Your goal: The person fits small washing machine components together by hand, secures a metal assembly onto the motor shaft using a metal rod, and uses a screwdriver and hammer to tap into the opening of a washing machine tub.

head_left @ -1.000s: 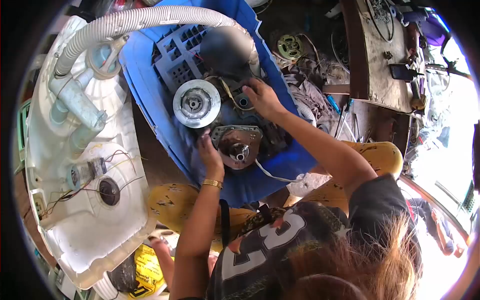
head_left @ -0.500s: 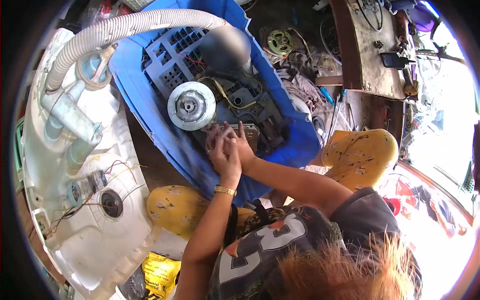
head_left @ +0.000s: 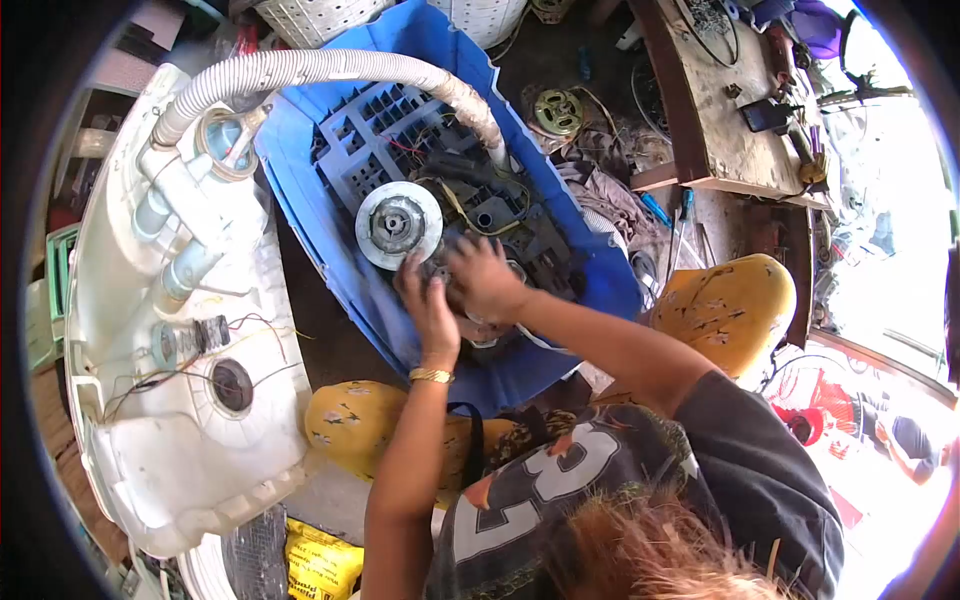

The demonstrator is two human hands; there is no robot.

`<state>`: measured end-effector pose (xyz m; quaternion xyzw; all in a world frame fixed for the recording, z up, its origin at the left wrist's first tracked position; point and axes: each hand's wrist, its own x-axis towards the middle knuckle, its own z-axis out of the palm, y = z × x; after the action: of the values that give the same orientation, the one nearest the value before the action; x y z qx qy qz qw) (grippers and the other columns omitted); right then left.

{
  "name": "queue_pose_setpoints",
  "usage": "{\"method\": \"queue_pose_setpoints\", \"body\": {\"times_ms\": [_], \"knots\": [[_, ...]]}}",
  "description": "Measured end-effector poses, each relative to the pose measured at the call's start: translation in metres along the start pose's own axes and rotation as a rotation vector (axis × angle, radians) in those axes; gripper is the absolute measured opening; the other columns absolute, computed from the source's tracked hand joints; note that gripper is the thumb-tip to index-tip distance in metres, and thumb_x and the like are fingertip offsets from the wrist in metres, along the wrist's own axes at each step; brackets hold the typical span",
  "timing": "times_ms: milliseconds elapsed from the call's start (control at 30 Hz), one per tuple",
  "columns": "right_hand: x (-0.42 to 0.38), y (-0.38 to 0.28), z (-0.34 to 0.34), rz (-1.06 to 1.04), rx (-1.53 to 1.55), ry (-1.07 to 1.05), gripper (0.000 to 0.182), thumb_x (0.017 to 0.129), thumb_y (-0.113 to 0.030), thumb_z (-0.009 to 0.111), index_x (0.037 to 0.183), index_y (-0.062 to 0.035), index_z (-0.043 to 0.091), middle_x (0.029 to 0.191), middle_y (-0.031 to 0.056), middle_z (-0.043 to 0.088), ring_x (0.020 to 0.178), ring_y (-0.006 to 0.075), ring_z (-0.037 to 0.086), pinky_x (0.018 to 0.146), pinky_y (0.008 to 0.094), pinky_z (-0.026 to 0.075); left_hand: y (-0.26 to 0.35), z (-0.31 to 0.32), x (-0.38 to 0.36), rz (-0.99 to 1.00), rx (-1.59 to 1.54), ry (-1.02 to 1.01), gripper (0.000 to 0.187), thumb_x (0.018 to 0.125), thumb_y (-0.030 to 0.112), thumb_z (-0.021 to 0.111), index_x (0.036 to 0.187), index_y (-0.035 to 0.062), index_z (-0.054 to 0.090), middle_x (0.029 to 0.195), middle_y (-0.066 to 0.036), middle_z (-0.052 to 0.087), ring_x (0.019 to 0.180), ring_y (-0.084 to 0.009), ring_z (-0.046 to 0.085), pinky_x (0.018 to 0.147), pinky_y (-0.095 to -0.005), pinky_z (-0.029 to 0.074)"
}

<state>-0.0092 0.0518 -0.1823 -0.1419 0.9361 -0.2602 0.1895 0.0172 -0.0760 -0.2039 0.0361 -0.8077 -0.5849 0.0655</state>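
We record our left hand (head_left: 430, 305) and right hand (head_left: 487, 280) side by side, both pressed flat, fingers spread, onto a metal motor plate (head_left: 480, 325) in the blue plastic base (head_left: 330, 250); whether either grasps it we cannot tell. Just beyond the left hand: grey pulley (head_left: 399, 224). Further beyond: ribbed hose (head_left: 300, 70). Legible writing: a white "3" on the black shirt (head_left: 560, 470).

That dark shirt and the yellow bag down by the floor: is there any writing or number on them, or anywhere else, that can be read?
"3": a large pale numeral on the dark shirt, partly folded.
Black print on the yellow bag: too blurred and cut off to read.
No readable text on the blue base or the white tub.
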Motion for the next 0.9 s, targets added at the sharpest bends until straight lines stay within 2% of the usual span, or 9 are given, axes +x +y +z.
{"method": "queue_pose_setpoints", "body": {"times_ms": [100, 133, 233, 300, 433, 467, 567, 733, 900], "knots": [[-0.004, 0.036, -0.046, -0.024, 0.276, 0.177, 0.039, 0.079, -0.032, 0.066, 0.105, -0.0046, 0.058, 0.106, 0.0204, 0.057, 0.096, 0.0397, 0.057, 0.085, 0.0451, 0.046, 0.023, -0.032, -0.004, -0.063, 0.201, -0.274, 0.031, 0.078, 0.013, 0.059, 0.108, 0.0022, 0.056, 0.106, -0.015, 0.055, 0.100, -0.0287, 0.054, 0.088, -0.0376, 0.043], [-0.009, 0.054, -0.047, -0.088, 0.189, 0.114, 0.036, 0.079, -0.032, 0.065, 0.102, -0.0062, 0.060, 0.101, 0.0193, 0.059, 0.093, 0.0384, 0.059, 0.080, 0.0441, 0.048, 0.037, -0.028, -0.011, -0.083, 0.222, -0.320, 0.026, 0.076, 0.012, 0.063, 0.100, 0.0046, 0.058, 0.095, -0.012, 0.058, 0.083, -0.0273, 0.060, 0.073, -0.0367, 0.048], [-0.029, 0.073, -0.039, -0.204, 0.056, -0.053, 0.030, 0.081, -0.032, 0.063, 0.101, -0.0095, 0.061, 0.090, 0.0157, 0.062, 0.086, 0.0368, 0.061, 0.074, 0.0439, 0.050, 0.048, -0.010, -0.036, 0.181, 0.656, -0.434, 0.044, 0.077, 0.036, 0.070, 0.105, 0.0066, 0.055, 0.084, -0.013, 0.065, 0.074, -0.0320, 0.064, 0.062, -0.0409, 0.051], [-0.041, 0.076, -0.032, -0.249, -0.014, -0.099, 0.028, 0.081, -0.031, 0.062, 0.100, -0.0095, 0.061, 0.091, 0.0146, 0.062, 0.084, 0.0361, 0.061, 0.072, 0.0437, 0.050, 0.051, 0.005, -0.046, 0.127, 0.794, -0.397, 0.048, 0.079, 0.040, 0.067, 0.108, 0.0040, 0.051, 0.079, -0.016, 0.065, 0.071, -0.0339, 0.064, 0.060, -0.0424, 0.051], [-0.071, 0.068, -0.065, -0.286, 0.052, 0.078, 0.027, 0.082, -0.032, 0.060, 0.098, -0.0105, 0.061, 0.088, 0.0150, 0.064, 0.083, 0.0348, 0.063, 0.071, 0.0446, 0.051, 0.043, 0.024, -0.046, 0.188, 1.022, -0.379, 0.047, 0.086, 0.036, 0.059, 0.112, -0.0016, 0.047, 0.069, -0.018, 0.064, 0.063, -0.0360, 0.064, 0.054, -0.0441, 0.051], [-0.084, 0.067, -0.080, -0.279, 0.059, 0.165, 0.027, 0.083, -0.030, 0.061, 0.100, -0.0093, 0.061, 0.090, 0.0163, 0.064, 0.085, 0.0361, 0.062, 0.073, 0.0449, 0.051, 0.048, 0.025, -0.043, 0.095, 0.999, -0.490, 0.041, 0.088, 0.028, 0.058, 0.113, -0.0024, 0.046, 0.077, -0.023, 0.063, 0.071, -0.0403, 0.062, 0.063, -0.0478, 0.051], [-0.108, 0.085, -0.116, -0.308, 0.124, 0.286, 0.028, 0.082, -0.023, 0.063, 0.105, -0.0073, 0.060, 0.090, 0.0165, 0.063, 0.085, 0.0364, 0.062, 0.075, 0.0432, 0.050, 0.037, 0.013, -0.037, 0.389, 1.046, -0.597, 0.038, 0.087, 0.021, 0.058, 0.115, -0.0016, 0.046, 0.086, -0.023, 0.063, 0.081, -0.0398, 0.062, 0.068, -0.0460, 0.051], [-0.135, 0.106, -0.141, -0.208, 0.170, 0.389, 0.027, 0.082, -0.021, 0.064, 0.106, -0.0074, 0.061, 0.090, 0.0163, 0.064, 0.085, 0.0346, 0.062, 0.075, 0.0415, 0.050, 0.059, -0.005, -0.036, 0.547, 0.998, -0.824, 0.033, 0.083, 0.001, 0.047, 0.116, 0.0063, 0.051, 0.121, -0.011, 0.054, 0.110, -0.0375, 0.051, 0.088, -0.0429, 0.048], [-0.156, 0.107, -0.171, -0.286, 0.227, 0.436, 0.024, 0.082, -0.021, 0.064, 0.103, -0.0079, 0.062, 0.089, 0.0171, 0.066, 0.082, 0.0356, 0.063, 0.072, 0.0416, 0.050, 0.046, 0.005, -0.047, 0.514, 0.890, -0.707, 0.028, 0.086, 0.006, 0.049, 0.113, 0.0070, 0.054, 0.115, -0.014, 0.057, 0.102, -0.0369, 0.054, 0.088, -0.0427, 0.046]]}}
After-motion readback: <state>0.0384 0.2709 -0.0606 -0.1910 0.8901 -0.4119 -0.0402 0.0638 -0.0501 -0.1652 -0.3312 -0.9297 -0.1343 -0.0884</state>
